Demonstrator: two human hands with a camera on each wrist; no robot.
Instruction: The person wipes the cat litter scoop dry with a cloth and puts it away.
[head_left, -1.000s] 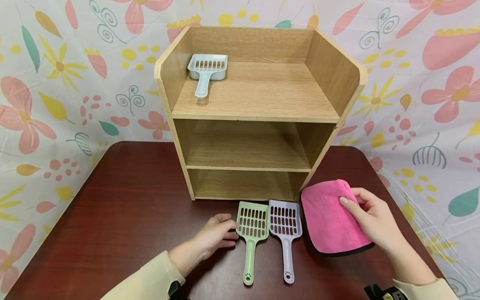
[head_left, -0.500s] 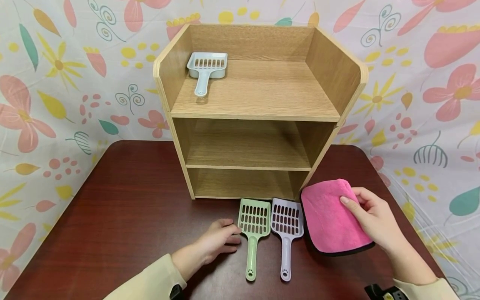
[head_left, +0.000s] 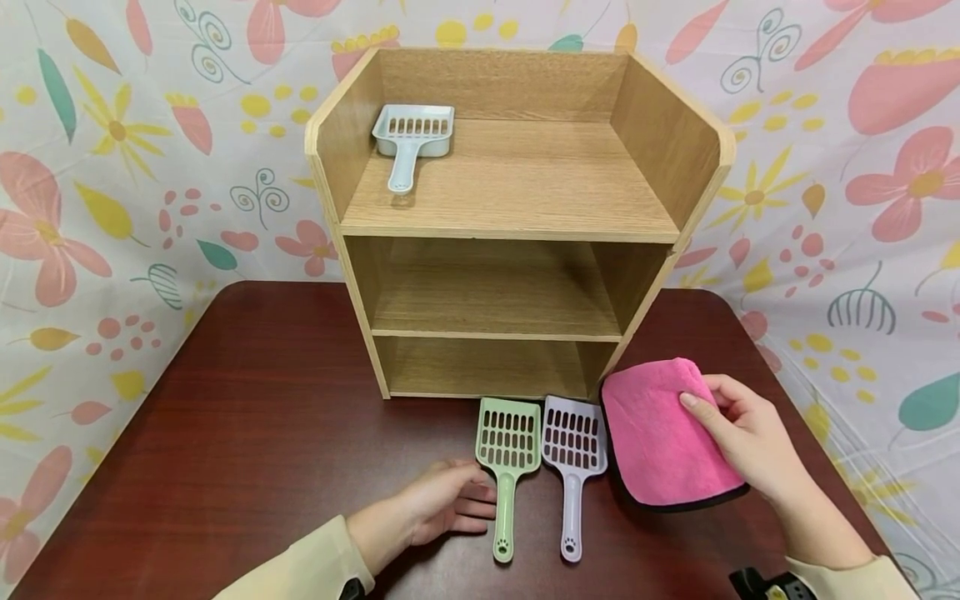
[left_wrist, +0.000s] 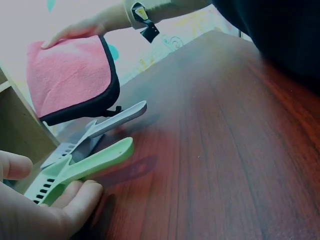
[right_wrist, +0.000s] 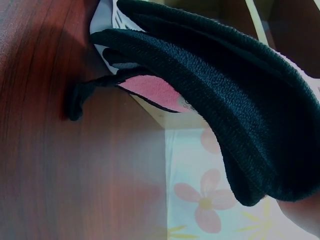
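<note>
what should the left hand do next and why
I'd probably have the left hand curl its fingers around the green scoop near the handle's neck: its fingertips are right at the scoop's edge but not wrapped round it, while the right hand is occupied pinching the pink cloth.

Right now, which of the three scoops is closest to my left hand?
The green scoop, right at the left hand; the lilac scoop lies beyond it, the pale blue scoop on the top shelf.
</note>
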